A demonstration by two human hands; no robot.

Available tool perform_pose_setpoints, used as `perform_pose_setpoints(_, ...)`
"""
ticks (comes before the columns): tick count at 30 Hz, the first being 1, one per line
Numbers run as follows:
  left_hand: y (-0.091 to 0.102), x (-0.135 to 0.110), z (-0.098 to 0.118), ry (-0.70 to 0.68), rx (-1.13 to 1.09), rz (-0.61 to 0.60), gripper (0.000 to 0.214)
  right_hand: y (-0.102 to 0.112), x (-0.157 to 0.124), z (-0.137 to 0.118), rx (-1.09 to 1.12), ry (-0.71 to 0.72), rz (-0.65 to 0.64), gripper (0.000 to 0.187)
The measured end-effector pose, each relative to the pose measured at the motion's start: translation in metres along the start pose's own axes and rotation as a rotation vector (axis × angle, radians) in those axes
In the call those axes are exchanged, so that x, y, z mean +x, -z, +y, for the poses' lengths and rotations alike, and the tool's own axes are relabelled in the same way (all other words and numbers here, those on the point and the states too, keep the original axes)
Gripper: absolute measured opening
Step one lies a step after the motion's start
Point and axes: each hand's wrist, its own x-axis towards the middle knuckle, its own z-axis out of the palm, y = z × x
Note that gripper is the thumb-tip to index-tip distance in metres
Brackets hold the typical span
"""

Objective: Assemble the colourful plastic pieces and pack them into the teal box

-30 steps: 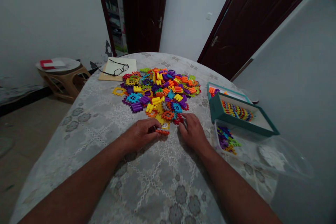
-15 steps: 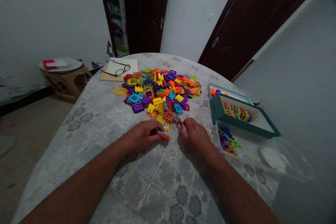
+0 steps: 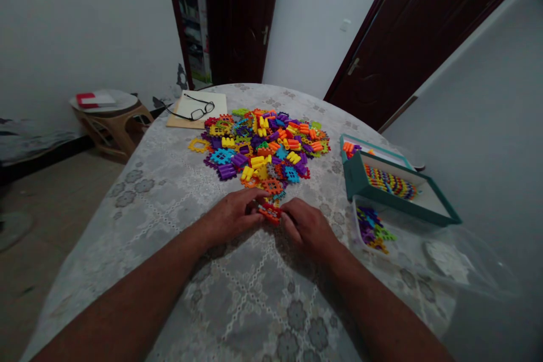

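Observation:
At the near edge of the pile, my left hand (image 3: 232,216) is closed, pinching a flat orange building piece (image 3: 274,219) between thumb and fingers. My right hand (image 3: 307,226) is closed too, its thumb and fingertips on a red notched building piece (image 3: 268,207). The two pieces touch each other between my hands, just over the tablecloth. Whether they are locked together I cannot tell. Beyond them lies a pile of toy building pieces (image 3: 263,147) in yellow, purple, blue, orange and red.
Eyeglasses (image 3: 197,114) rest on a pad of paper (image 3: 182,103) at the back left. To the right stand a green box (image 3: 352,176) holding colourful beaded rows and a clear plastic tub (image 3: 407,232) with more pieces. A stool (image 3: 123,124) is beyond the table's left side.
My hands have come together, and the red piece has moved left against the orange one. The whole view has shifted slightly.

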Motion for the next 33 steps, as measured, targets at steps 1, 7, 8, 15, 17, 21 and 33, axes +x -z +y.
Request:
perform_pose_setpoints(1,0.001,0.000,0.000,-0.018,0.010,0.005,0.040,-0.001,0.000,0.000,0.033,0.007,-0.026,0.022)
perform_pose_setpoints(7,0.003,0.001,0.003,-0.087,0.020,-0.032,0.014,-0.013,0.002,0.016,0.170,-0.008,0.068,0.028)
perform_pose_setpoints(8,0.003,0.001,0.004,-0.087,0.019,-0.031,0.013,-0.016,0.004,0.021,0.146,-0.022,0.134,0.030)
perform_pose_setpoints(15,0.002,0.003,0.001,-0.071,0.042,-0.045,0.014,-0.037,0.019,0.036,-0.081,-0.057,0.165,0.043)
perform_pose_setpoints(17,0.002,0.002,0.003,-0.058,0.046,-0.075,0.014,-0.038,0.019,0.035,-0.087,-0.072,0.149,0.034)
perform_pose_setpoints(21,0.005,0.001,0.009,-0.070,0.035,-0.100,0.012,-0.036,0.017,0.036,-0.055,-0.062,0.185,0.017)
perform_pose_setpoints(33,0.002,0.001,0.002,-0.109,0.033,-0.095,0.016,-0.038,0.014,0.042,-0.071,-0.080,0.196,0.014)
